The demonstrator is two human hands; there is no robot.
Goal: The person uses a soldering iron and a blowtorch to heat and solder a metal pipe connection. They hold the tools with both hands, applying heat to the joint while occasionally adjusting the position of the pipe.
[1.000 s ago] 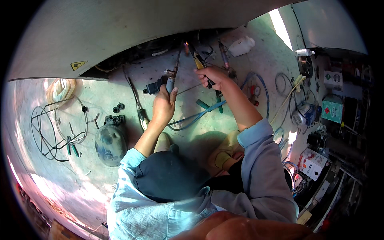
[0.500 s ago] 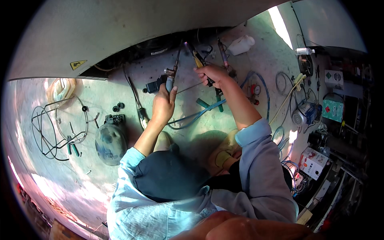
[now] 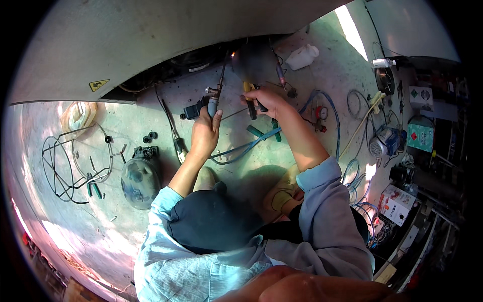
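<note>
Yellow-and-black pliers [image 3: 247, 87] were clamped in the right hand [image 3: 266, 100]; to its left, the left hand [image 3: 205, 132] gripped a torch [image 3: 214, 92], a small flame [image 3: 233, 54] burning beyond both.

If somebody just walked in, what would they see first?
Probably the small orange glow near the top middle, by the tip of the torch in the left hand. Then the yellow-and-black tool in the right hand, below a dark, smoky-looking blur. A rounded, dusty dark tank also stands out, over to the left.
</note>
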